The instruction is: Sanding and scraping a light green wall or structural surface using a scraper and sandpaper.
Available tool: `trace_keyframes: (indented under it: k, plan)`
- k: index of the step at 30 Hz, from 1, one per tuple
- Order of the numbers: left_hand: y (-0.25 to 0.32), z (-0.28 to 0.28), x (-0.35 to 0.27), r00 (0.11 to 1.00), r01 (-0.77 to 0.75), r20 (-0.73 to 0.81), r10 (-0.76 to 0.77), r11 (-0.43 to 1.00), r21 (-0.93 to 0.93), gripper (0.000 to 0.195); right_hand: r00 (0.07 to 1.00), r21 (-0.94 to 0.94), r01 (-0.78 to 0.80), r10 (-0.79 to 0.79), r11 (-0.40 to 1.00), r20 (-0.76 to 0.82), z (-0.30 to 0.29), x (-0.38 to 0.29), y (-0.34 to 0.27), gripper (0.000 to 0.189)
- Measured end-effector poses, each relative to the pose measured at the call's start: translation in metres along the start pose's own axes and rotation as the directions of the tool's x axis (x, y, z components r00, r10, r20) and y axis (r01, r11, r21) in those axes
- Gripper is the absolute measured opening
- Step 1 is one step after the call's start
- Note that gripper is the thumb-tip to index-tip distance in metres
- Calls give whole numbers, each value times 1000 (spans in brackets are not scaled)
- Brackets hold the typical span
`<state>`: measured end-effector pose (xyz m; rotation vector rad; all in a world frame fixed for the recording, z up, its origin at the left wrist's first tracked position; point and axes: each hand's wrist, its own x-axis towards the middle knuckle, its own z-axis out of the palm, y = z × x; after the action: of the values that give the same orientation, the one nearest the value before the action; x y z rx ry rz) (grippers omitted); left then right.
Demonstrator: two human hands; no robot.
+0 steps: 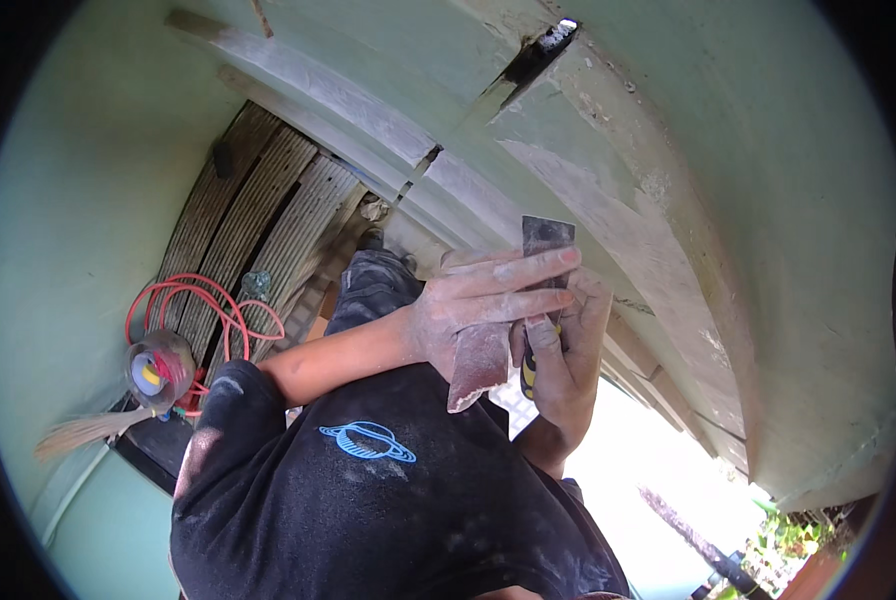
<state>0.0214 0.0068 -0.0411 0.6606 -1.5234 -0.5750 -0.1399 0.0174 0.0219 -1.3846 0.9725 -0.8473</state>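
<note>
My right hand (572,360) grips the black and yellow handle (528,373) of a putty knife. The knife's dark, flat blade (547,231) points up, away from my chest. My left hand (463,296), coated in pale dust, reaches across from the left with its fingers laid over the blade. A worn, reddish-brown strip of sandpaper (479,366) hangs from under the left palm, its lower edge torn and whitish. The left thumb is hidden. Both hands are close together in front of my dusty black T-shirt (388,510).
Pale green wall boards with whitish patches (620,232) rise ahead, split by a dark gap (530,64). On the left, a ribbed plank surface (268,202) bears a coiled red hose or cable (215,289), a tape roll (148,375) and a straw brush (92,433).
</note>
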Motion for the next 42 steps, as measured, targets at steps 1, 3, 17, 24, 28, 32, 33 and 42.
trace_keyframes:
  k: [1,3,17,24,28,32,33,42]
  plan:
    - [1,0,2,999,-31,17,32,998,-51,50,1000,4,0,-1,1000,13,-2,3,-1,50]
    - [1,4,7,1000,-13,-21,14,1000,18,55,999,75,44,-44,996,-6,-3,10,-9,36]
    - [17,93,27,882,27,-391,262,802,597,50,710,-585,674,-615,451,344,-98,-7,-25,54]
    - [22,109,38,892,76,-392,227,778,624,70,840,-713,522,-427,468,335,-100,-9,-55,44]
    - [23,105,39,913,66,-363,188,809,585,78,820,-776,520,-463,357,336,-89,-6,-63,51]
    - [27,96,44,925,85,-357,131,843,531,76,800,-803,527,-479,278,360,-87,-3,-63,50]
    - [29,91,45,925,98,-361,115,848,522,77,808,-812,514,-474,277,350,-82,-1,-64,50]
    - [36,67,41,945,130,-326,10,906,402,81,844,-834,466,-433,297,317,-65,-2,-69,51]
